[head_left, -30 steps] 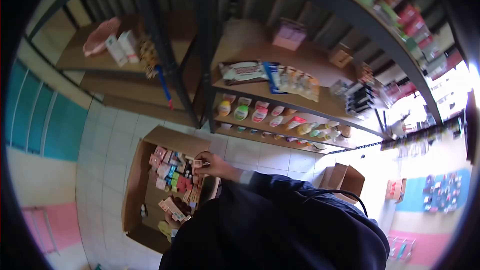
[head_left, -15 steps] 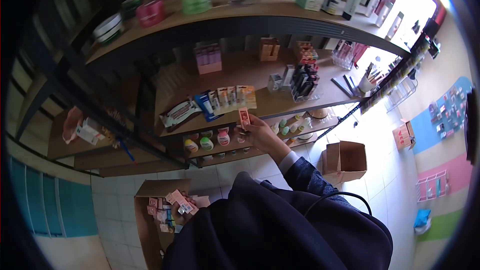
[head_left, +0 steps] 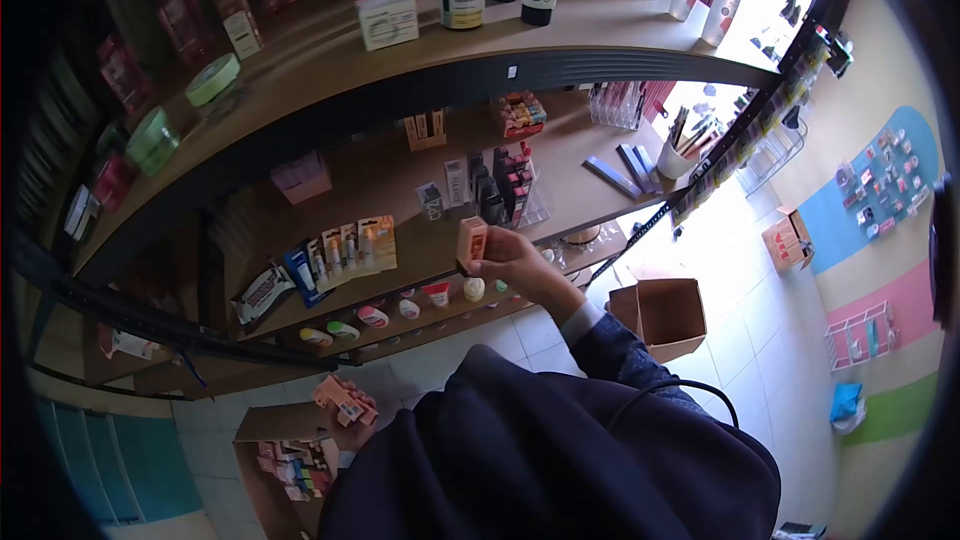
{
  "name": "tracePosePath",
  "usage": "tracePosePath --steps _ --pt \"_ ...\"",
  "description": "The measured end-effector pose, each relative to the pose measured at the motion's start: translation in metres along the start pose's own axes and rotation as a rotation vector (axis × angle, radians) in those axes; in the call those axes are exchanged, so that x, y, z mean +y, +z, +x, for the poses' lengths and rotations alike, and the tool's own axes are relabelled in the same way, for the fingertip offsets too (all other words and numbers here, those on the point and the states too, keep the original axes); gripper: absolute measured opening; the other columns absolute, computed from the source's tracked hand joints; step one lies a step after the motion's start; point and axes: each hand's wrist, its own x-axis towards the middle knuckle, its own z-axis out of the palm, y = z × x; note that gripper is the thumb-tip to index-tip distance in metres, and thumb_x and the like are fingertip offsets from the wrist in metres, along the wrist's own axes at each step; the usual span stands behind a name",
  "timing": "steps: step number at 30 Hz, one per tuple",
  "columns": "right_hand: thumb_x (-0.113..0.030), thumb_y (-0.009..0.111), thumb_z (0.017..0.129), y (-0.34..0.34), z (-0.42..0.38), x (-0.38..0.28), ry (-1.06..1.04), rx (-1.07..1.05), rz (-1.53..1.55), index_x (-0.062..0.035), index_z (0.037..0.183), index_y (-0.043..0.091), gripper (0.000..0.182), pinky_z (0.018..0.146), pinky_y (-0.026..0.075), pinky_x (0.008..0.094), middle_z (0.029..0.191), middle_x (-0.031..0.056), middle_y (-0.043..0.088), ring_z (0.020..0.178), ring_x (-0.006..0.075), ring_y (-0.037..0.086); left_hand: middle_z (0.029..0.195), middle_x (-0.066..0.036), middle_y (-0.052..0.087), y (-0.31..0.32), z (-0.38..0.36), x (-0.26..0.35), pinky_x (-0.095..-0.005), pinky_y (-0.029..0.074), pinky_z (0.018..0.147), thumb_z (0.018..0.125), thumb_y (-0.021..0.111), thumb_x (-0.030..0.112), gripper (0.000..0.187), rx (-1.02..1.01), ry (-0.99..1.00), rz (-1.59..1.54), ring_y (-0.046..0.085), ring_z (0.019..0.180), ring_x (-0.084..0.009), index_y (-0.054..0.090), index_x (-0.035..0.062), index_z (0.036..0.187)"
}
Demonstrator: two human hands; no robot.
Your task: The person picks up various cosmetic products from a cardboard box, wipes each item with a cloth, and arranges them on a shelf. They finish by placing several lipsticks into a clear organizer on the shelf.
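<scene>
My right hand [head_left: 512, 262] pinches a small peach-coloured cosmetic box [head_left: 472, 240] by its side, holding it upright before the edge of the middle shelf [head_left: 380, 285]. Down at the lower left, my left hand [head_left: 360, 424] is closed around several small peach boxes [head_left: 338, 397], above an open cardboard carton [head_left: 262, 426]. Inside that carton lie small pink, white and green packages [head_left: 300, 470]. Behind the right hand, a clear stand holds dark and red lipstick-like tubes [head_left: 510, 185]. To its left are carded tubes [head_left: 350, 247] on the shelf.
An upper shelf [head_left: 440, 58] carries creams, jars and bottles. Small bottles [head_left: 372, 317] line a lower shelf. A cup of brushes [head_left: 675, 158] stands at the shelf's right end. Another open carton [head_left: 668, 318] sits on the tiled floor, with a smaller box [head_left: 788, 240] by the wall.
My view has shifted right along the shelves. The right hand keeps its box, now turned and nearer the lipstick stand. My left hand has risen slightly from the carton with its boxes.
</scene>
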Motion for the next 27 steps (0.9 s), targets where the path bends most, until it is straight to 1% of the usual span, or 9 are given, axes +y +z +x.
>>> tracePosePath --steps 3,5,7,12,17,19,21,23,27 --pt "-0.007 0.062 0.079 -0.051 -0.013 -0.008 -0.004 0.047 0.056 -0.0004 0.118 0.045 0.044 0.086 0.043 0.027 0.105 0.0072 0.058 0.099 0.0143 0.055 0.104 -0.006 0.048 0.01 0.017 -0.029 -0.0358 0.042 0.085 0.079 0.059 0.016 0.047 -0.033 0.008 0.028 0.05 0.091 -0.0181 0.04 0.0113 0.122" --pt "-0.01 0.06 0.08 -0.089 -0.014 -0.007 -0.154 0.181 0.025 -0.0019 0.117 0.046 0.04 0.08 0.045 0.0252 0.102 0.0058 0.058 0.094 0.012 0.055 0.104 -0.006 0.048 0.016 0.024 -0.042 -0.0358 0.042 0.084 0.079 0.059 0.017 0.046 -0.028 -0.01 0.024 0.05 0.091 -0.0179 0.041 0.0114 0.121" --pt "-0.011 0.06 0.08 -0.116 -0.021 -0.017 -0.184 0.419 0.053 -0.0044 0.114 0.049 0.036 0.073 0.046 0.0226 0.095 0.0031 0.058 0.085 0.0096 0.055 0.103 -0.005 0.048 0.021 0.027 -0.05 -0.0357 0.042 0.084 0.079 0.059 0.017 0.046 -0.028 -0.029 0.022 0.051 0.091 -0.0178 0.042 0.0115 0.121" --pt "-0.004 0.065 0.076 -0.173 -0.026 -0.007 -0.327 0.591 -0.08 -0.0023 0.107 0.052 0.034 0.073 0.048 0.0232 0.091 0.0051 0.06 0.086 0.0129 0.059 0.102 -0.005 0.05 0.031 0.026 -0.055 -0.036 0.042 0.084 0.079 0.059 0.018 0.043 0.01 -0.053 0.016 0.051 0.09 -0.0177 0.044 0.0118 0.119" --pt "-0.006 0.068 0.074 -0.215 0.001 0.01 -0.352 0.612 -0.376 -0.0013 0.107 0.052 0.037 0.073 0.049 0.0242 0.092 0.0065 0.062 0.084 0.015 0.061 0.101 -0.006 0.05 0.028 0.024 -0.056 -0.0354 0.044 0.081 0.08 0.059 0.018 0.043 -0.015 -0.043 0.125 0.053 0.088 -0.0182 0.044 0.0114 0.12" --pt "-0.008 0.069 0.072 -0.226 0.016 0.017 -0.321 0.635 -0.541 -0.0032 0.105 0.055 0.036 0.071 0.05 0.0247 0.09 0.0059 0.063 0.081 0.0152 0.062 0.102 -0.006 0.05 0.029 0.011 -0.06 -0.0347 0.044 0.081 0.08 0.059 0.017 0.043 0.084 -0.025 0.121 0.053 0.088 -0.0181 0.044 0.0112 0.12" --pt "-0.01 0.07 0.07 -0.232 0.03 0.023 -0.318 0.625 -0.522 -0.0051 0.103 0.058 0.035 0.069 0.05 0.0253 0.088 0.0061 0.064 0.08 0.0148 0.063 0.102 -0.006 0.05 0.032 0.0 -0.069 -0.0345 0.044 0.081 0.079 0.059 0.016 0.043 0.092 0.017 0.104 0.053 0.088 -0.0178 0.045 0.0108 0.12" --pt "-0.009 0.069 0.072 -0.237 0.044 0.017 -0.178 0.624 -0.674 -0.0057 0.103 0.057 0.033 0.064 0.049 0.0212 0.086 0.0034 0.063 0.079 0.0097 0.06 0.103 -0.006 0.051 0.034 -0.003 -0.082 -0.0351 0.044 0.082 0.08 0.059 0.016 0.044 0.027 0.053 0.158 0.053 0.087 -0.0183 0.044 0.0107 0.12" --pt "-0.01 0.071 0.07 -0.253 0.074 0.019 -0.152 0.459 -0.577 -0.0054 0.105 0.058 0.037 0.064 0.049 0.023 0.085 0.0031 0.064 0.077 0.0114 0.062 0.103 -0.007 0.05 0.038 -0.006 -0.113 -0.0361 0.044 0.083 0.081 0.058 0.017 0.044 0.047 0.171 0.132 0.053 0.087 -0.0189 0.043 0.0098 0.121"
